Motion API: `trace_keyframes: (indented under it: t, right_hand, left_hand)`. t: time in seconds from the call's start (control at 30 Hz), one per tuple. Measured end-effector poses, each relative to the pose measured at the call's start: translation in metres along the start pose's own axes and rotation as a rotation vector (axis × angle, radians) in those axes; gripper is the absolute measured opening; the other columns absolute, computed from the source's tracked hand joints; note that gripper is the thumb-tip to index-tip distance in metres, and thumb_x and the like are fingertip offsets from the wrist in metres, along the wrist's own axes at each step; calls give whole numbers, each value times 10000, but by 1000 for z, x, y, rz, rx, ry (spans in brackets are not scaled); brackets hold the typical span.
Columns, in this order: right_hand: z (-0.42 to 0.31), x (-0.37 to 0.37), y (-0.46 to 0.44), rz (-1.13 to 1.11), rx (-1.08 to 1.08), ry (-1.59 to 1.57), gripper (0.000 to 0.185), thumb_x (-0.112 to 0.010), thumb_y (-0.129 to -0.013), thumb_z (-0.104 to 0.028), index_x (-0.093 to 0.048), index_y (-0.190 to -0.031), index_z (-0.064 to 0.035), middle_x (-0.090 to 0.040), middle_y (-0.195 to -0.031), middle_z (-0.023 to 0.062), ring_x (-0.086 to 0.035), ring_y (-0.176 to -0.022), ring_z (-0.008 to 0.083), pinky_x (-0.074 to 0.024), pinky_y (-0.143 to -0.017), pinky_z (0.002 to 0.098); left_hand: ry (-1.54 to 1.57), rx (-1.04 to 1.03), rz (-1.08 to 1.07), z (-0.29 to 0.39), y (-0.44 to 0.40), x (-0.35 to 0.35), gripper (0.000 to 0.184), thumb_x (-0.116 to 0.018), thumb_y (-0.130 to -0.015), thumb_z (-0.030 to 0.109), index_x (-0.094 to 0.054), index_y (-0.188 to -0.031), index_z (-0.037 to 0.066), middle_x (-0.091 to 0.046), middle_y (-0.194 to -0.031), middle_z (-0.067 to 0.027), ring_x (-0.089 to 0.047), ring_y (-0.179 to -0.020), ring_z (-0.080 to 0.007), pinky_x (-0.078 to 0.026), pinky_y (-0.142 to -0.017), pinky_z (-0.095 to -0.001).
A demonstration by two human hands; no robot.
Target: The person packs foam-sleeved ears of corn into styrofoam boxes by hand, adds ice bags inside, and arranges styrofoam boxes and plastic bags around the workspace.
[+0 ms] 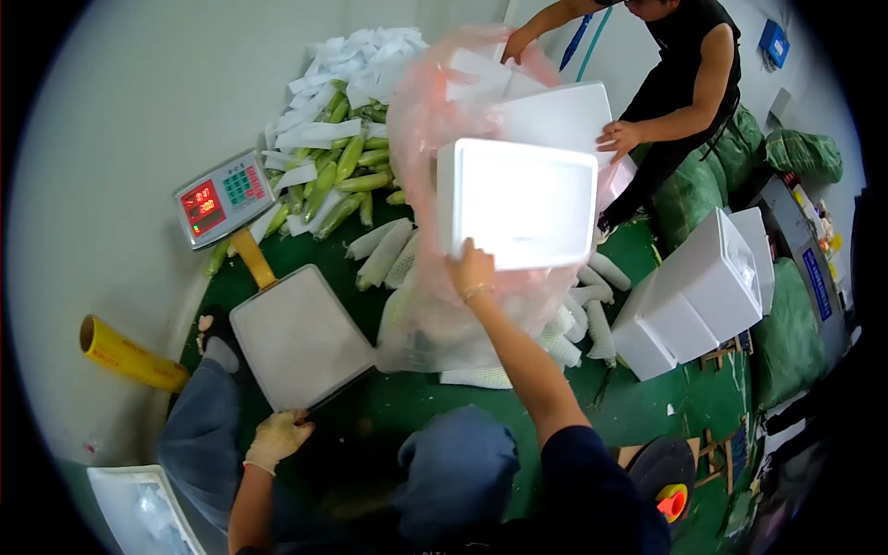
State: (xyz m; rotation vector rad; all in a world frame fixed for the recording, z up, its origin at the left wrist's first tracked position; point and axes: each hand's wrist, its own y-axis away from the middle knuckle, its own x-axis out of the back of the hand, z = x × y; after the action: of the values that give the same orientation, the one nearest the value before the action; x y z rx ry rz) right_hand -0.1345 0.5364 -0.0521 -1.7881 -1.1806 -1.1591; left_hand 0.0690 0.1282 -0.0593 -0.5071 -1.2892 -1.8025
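Observation:
My right hand [473, 270] grips the lower left edge of a white foam box [523, 203], whose open side faces me. The box is against a large pink translucent plastic bag [435, 314] with more white foam boxes at its top. My left hand [277, 440], in a pale glove, is at the near edge of the scale's flat platform [301, 335], fingers curled; whether it holds anything is too small to tell. The scale's display [222, 197] shows red digits. Green corn [347, 166] lies in a pile behind, and net-wrapped pieces [384, 254] lie beside the bag.
A co-worker [689, 92] stands behind the bag with both hands at the foam boxes. White foam boxes [689, 296] stand right, near green sacks [786, 333]. A yellow roll [134, 356] and a white box [139, 509] are left; a tape roll [673, 502] lies lower right.

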Motion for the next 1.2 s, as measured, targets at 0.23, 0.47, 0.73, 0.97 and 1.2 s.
trace_keyframes:
  t: [0.23, 0.47, 0.73, 0.97, 1.2]
  right_hand:
    - [-89, 87, 63, 384, 842, -10, 383, -664, -675, -110, -559, -1024, 8, -586, -810, 155, -542, -832, 339, -439, -780, 450]
    - [-92, 13, 171, -146, 1315, 88, 270, -623, -689, -95, -561, -943, -26, -604, -832, 96, -565, -969, 315, -360, -1025, 402]
    - [-46, 8, 160, -156, 870, 205, 778, -707, -707, -174, -351, -1395, -102, -365, -1402, 189, -361, -1290, 375, -296, -1068, 476]
    - [118, 5, -36, -140, 357, 1119, 399, -416, -945, -262, -478, -1333, -191, -528, -1260, 91, -462, -1203, 278, -251, -1089, 528]
    - [288, 285, -218, 371, -445, 517, 810, -695, -697, -414, -414, -1388, -99, -477, -1345, 211, -467, -1242, 356, -392, -1018, 462]
  left_hand:
    - [318, -488, 838, -22, 4, -5, 523, -710, -732, 119, -560, -1229, 57, -619, -1143, -137, -558, -1103, -320, -444, -934, -374]
    - [-302, -523, 560, 63, 45, 49, 765, -769, -672, 287, -448, -1304, -3, -542, -1226, -159, -473, -1188, -318, -306, -1040, -457]
    - [-269, -469, 356, 19, 0, 5, 387, -718, -717, 269, -629, -1018, 42, -684, -880, -164, -663, -836, -311, -522, -775, -382]
    - [-281, -397, 310, 4, -16, 29, 418, -703, -724, 222, -645, -1092, 31, -683, -937, -165, -650, -869, -323, -504, -821, -387]
    - [-231, -537, 288, 2, -32, 44, 408, -764, -643, 128, -652, -1021, 25, -662, -956, -149, -609, -896, -336, -460, -845, -399]
